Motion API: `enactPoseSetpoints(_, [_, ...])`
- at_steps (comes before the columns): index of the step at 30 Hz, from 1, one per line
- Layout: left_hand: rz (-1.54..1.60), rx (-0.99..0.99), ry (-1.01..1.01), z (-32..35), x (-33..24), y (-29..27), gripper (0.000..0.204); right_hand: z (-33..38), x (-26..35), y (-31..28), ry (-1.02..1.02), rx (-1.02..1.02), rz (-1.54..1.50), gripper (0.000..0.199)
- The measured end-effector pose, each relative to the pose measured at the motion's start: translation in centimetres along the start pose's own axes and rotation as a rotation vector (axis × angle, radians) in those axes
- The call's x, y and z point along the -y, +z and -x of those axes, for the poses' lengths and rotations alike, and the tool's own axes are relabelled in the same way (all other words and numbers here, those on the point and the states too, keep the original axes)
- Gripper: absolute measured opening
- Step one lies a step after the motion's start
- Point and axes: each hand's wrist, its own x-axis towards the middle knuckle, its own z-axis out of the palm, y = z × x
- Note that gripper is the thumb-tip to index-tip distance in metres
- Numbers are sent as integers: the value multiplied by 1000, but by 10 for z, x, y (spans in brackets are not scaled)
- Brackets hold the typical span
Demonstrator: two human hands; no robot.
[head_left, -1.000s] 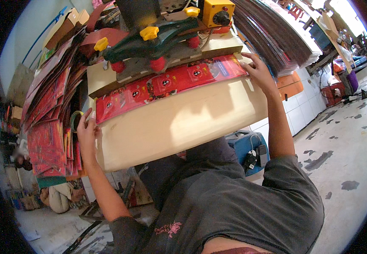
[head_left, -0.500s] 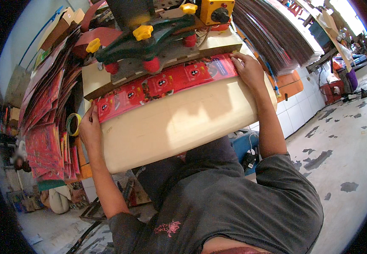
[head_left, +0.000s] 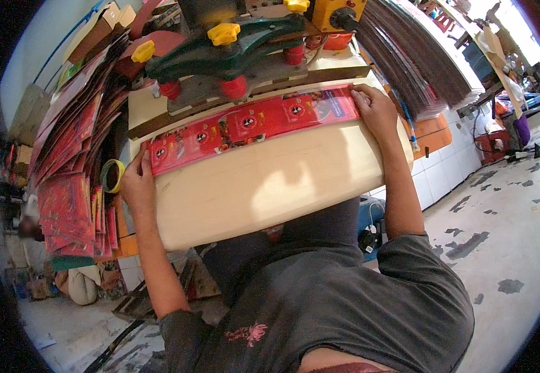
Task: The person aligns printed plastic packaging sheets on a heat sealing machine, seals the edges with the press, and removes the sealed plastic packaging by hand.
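Observation:
A long red printed sheet (head_left: 251,127) lies across the cream worktable (head_left: 264,186), its far edge tucked under a green machine clamp (head_left: 220,53) with yellow and red knobs. My left hand (head_left: 136,180) grips the sheet's left end at the table's edge. My right hand (head_left: 376,109) presses flat on the sheet's right end. Both forearms reach up from my dark grey shirt.
Stacks of red printed sheets (head_left: 65,186) stand at the left, with a yellow tape roll (head_left: 111,174) beside them. A fanned stack of dark sheets (head_left: 419,62) lies at the right. An orange control box (head_left: 338,12) sits behind the clamp. Stained concrete floor (head_left: 500,248) spreads right.
The view has shifted slightly. Both hands stay on the ends of the red sheet, which sits a bit further under the clamp.

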Motion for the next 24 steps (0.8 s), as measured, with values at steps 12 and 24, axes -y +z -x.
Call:
enactPoseSetpoints(12, [210,-60,-1,-1,7,0,38,-1,-1,3,-91,-45,-203,29])
enactPoseSetpoints(24, [263,-55,-53,-1,-1,-3,42,2,-1,-4,-40,-39,-552,29])
